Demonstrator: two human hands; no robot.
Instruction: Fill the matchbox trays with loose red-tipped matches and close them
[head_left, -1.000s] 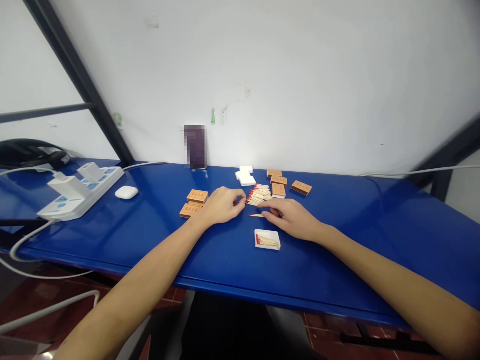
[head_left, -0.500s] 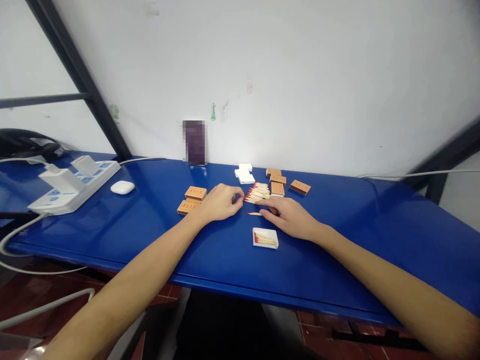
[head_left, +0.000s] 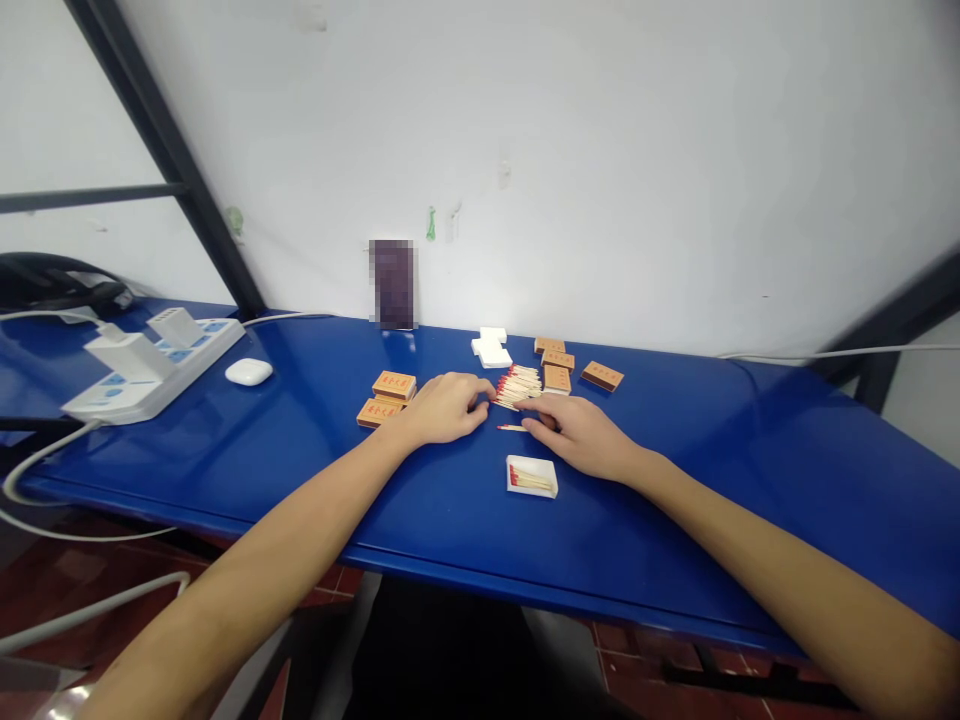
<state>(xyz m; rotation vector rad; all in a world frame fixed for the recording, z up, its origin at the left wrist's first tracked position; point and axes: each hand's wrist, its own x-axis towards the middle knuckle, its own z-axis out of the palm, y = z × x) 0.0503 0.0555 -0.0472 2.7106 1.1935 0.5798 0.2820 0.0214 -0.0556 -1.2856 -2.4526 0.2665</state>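
Observation:
A loose pile of red-tipped matches (head_left: 519, 386) lies on the blue table (head_left: 420, 480). My left hand (head_left: 444, 408) rests at the pile's left edge, fingers curled and pinched on something I cannot make out. My right hand (head_left: 579, 436) lies just below the pile, its fingertips pressed on a single match (head_left: 511, 428). In front of my right hand sits a small white tray (head_left: 532, 476) holding a few matches.
Orange matchboxes lie left of my left hand (head_left: 387, 396) and behind the pile (head_left: 558, 366), with one more (head_left: 602, 376) to the right. White inner trays (head_left: 490, 350), a white earbud case (head_left: 248, 372) and a power strip (head_left: 150, 364) with cables are also on the table.
Both hands stay at the pile with only small finger shifts. The view has drifted slightly.

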